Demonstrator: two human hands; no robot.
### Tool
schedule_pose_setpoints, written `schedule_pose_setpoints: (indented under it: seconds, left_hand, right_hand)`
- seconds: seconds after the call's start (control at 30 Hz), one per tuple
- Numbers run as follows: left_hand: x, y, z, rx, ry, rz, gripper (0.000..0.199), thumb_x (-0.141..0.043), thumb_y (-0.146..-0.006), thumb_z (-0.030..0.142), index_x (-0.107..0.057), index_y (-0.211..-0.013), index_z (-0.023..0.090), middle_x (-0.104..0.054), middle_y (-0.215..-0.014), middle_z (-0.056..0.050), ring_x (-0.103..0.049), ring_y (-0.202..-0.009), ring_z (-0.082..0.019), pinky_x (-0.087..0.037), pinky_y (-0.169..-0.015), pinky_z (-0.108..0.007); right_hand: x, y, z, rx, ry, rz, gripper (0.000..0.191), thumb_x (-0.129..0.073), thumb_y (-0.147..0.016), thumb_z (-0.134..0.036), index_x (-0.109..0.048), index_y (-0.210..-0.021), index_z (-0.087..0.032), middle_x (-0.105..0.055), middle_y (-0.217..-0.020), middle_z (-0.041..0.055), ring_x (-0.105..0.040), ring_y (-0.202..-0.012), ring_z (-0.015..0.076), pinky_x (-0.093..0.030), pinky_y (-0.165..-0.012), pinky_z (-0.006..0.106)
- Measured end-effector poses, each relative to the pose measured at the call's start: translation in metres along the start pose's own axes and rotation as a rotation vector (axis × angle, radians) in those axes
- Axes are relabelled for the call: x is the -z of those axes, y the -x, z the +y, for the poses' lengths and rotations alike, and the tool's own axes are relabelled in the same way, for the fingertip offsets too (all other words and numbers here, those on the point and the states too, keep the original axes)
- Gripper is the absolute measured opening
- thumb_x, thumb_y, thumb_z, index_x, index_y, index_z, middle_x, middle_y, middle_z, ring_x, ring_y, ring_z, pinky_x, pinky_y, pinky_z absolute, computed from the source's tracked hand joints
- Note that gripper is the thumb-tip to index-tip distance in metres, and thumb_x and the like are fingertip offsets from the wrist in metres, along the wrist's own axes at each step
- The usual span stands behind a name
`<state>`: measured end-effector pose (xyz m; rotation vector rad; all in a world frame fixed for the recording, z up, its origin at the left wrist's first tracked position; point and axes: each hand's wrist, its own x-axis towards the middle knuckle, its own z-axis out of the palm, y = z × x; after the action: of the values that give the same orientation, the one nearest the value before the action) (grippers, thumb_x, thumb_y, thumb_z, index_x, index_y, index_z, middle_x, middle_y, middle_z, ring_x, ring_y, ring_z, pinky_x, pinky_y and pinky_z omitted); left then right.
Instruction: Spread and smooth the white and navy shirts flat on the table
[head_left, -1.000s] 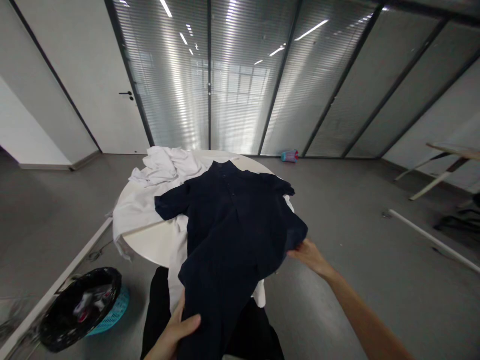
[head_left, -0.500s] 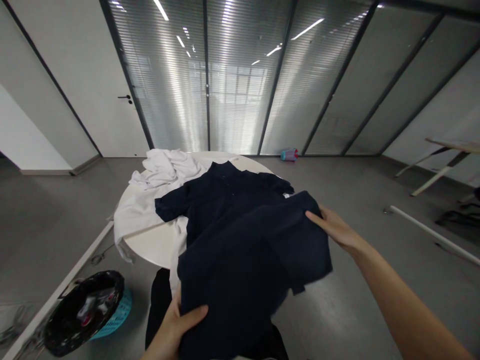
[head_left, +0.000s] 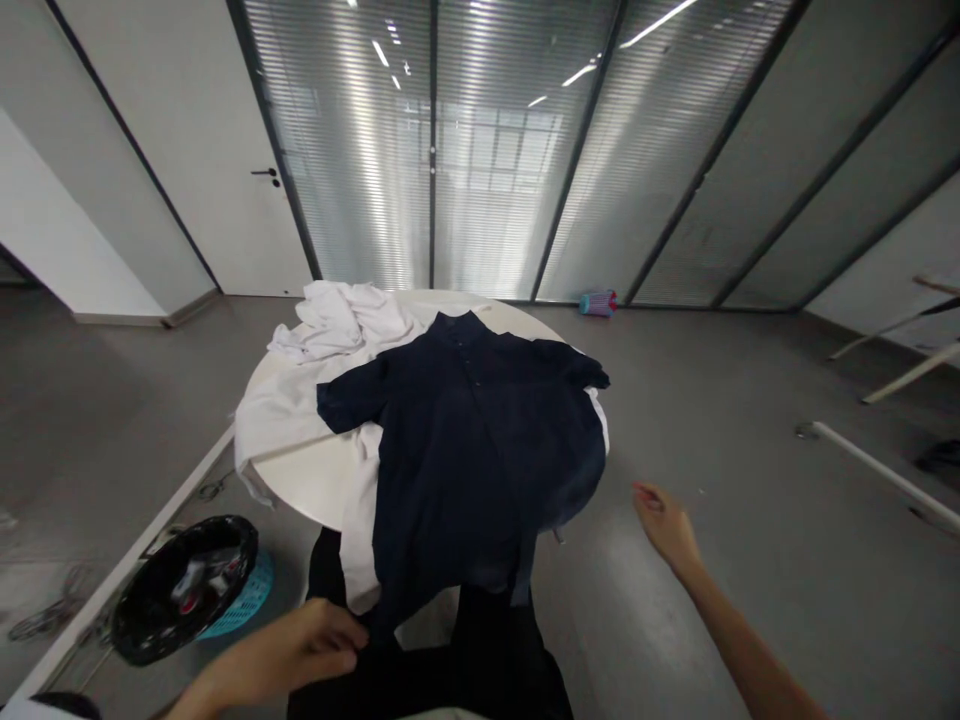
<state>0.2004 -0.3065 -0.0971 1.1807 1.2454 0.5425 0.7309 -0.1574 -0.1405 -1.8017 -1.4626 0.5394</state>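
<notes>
A dark navy short-sleeved shirt (head_left: pixel 457 440) lies front side up on a round white table (head_left: pixel 315 490), its collar at the far side. The shirt's lower part hangs over the near edge toward my black-trousered legs. My left hand (head_left: pixel 307 645) is beside the hanging lower left corner of the hem, thumb and fingers apart; whether a fingertip brushes the cloth I cannot tell. Off to the right of the shirt, my right hand (head_left: pixel 664 520) is in the air with loosely curled fingers and nothing in them. White clothing (head_left: pixel 345 330) lies bunched beneath and left of the shirt.
A blue basket (head_left: pixel 244 605) lined with a black bag, with rubbish inside, stands on the floor at left. A small purple and blue basket (head_left: pixel 598 303) lies by the glass partition. A white bar (head_left: pixel 885 475) runs along the floor at right.
Both hands have let go of the shirt's lower part, which has dropped flatter over the table and its near edge. My left hand moved left; my right hand moved down, away from the cloth.
</notes>
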Motion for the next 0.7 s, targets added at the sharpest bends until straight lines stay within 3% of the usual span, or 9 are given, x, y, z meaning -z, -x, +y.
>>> schedule_pose_setpoints:
  seconds: [0.03,0.1,0.2,0.27,0.33,0.43,0.6,0.7]
  left_hand:
    - [0.013,0.0,0.022,-0.031,-0.103,-0.077,0.025,-0.075,-0.079,0.045,-0.081,-0.095,0.025,-0.076,-0.101,-0.01,-0.07,-0.098,-0.032,-0.056,-0.089,-0.04]
    - [0.035,-0.016,0.064,-0.158,-0.173,0.006,0.032,-0.064,-0.089,0.046,-0.079,-0.107,0.024,-0.076,-0.104,-0.01,-0.07,-0.099,-0.03,-0.055,-0.091,-0.039]
    - [0.056,-0.075,0.112,-0.443,-0.42,0.333,0.037,-0.057,-0.094,0.047,-0.075,-0.116,0.023,-0.072,-0.119,-0.01,-0.066,-0.112,-0.031,-0.05,-0.102,-0.042]
    - [0.066,-0.122,0.127,-0.61,-0.718,0.5,0.043,-0.057,-0.093,0.047,-0.069,-0.126,0.022,-0.059,-0.141,-0.011,-0.053,-0.131,-0.033,-0.037,-0.114,-0.047]
    - [0.074,-0.162,0.129,-0.69,-0.998,0.502,0.052,-0.056,-0.093,0.049,-0.061,-0.137,0.022,-0.044,-0.154,-0.011,-0.034,-0.145,-0.034,-0.022,-0.121,-0.052]
    - [0.084,-0.194,0.115,-0.596,-1.217,0.408,0.062,-0.052,-0.095,0.056,-0.047,-0.149,0.026,-0.034,-0.16,-0.01,-0.02,-0.15,-0.036,-0.013,-0.12,-0.06]
    - [0.09,-0.195,0.097,-0.475,-1.204,0.37,0.064,-0.047,-0.095,0.059,-0.039,-0.153,0.033,-0.034,-0.16,-0.007,-0.023,-0.15,-0.036,-0.015,-0.12,-0.06]
    - [0.107,-0.201,0.116,-0.475,-1.116,0.333,0.053,-0.048,-0.095,0.06,-0.058,-0.139,0.032,-0.049,-0.151,-0.005,-0.042,-0.141,-0.031,-0.029,-0.118,-0.049]
  right_hand:
    - [-0.001,-0.017,-0.01,0.048,0.027,0.111,0.049,-0.053,-0.078,-0.063,-0.07,-0.099,-0.022,-0.07,-0.094,0.0154,-0.068,-0.09,0.0357,-0.055,-0.082,0.058]
    - [-0.01,-0.048,-0.042,0.242,0.04,0.196,0.047,-0.052,-0.084,-0.06,-0.068,-0.105,-0.021,-0.067,-0.105,0.0156,-0.065,-0.1,0.0328,-0.054,-0.089,0.054]
    - [-0.041,-0.085,-0.102,0.534,0.082,0.048,0.043,-0.05,-0.093,-0.056,-0.067,-0.114,-0.023,-0.066,-0.117,0.0134,-0.061,-0.113,0.0305,-0.047,-0.103,0.051]
    - [-0.07,-0.104,-0.136,0.641,0.155,-0.085,0.045,-0.046,-0.095,-0.055,-0.065,-0.123,-0.025,-0.063,-0.128,0.0121,-0.056,-0.124,0.0311,-0.041,-0.11,0.053]
    - [-0.099,-0.118,-0.156,0.697,0.241,-0.188,0.051,-0.042,-0.097,-0.057,-0.06,-0.135,-0.026,-0.054,-0.143,0.0107,-0.044,-0.137,0.0326,-0.035,-0.114,0.055]
    - [-0.132,-0.132,-0.16,0.713,0.381,-0.275,0.061,-0.038,-0.098,-0.06,-0.05,-0.147,-0.027,-0.039,-0.157,0.0088,-0.026,-0.148,0.0344,-0.026,-0.118,0.058]
    - [-0.15,-0.136,-0.141,0.662,0.524,-0.341,0.069,-0.035,-0.095,-0.068,-0.047,-0.149,-0.026,-0.037,-0.158,0.0087,-0.028,-0.147,0.0349,-0.021,-0.12,0.057]
    - [-0.15,-0.135,-0.136,0.659,0.531,-0.33,0.07,-0.035,-0.095,-0.068,-0.047,-0.15,-0.027,-0.037,-0.158,0.0075,-0.027,-0.148,0.034,-0.021,-0.12,0.056]
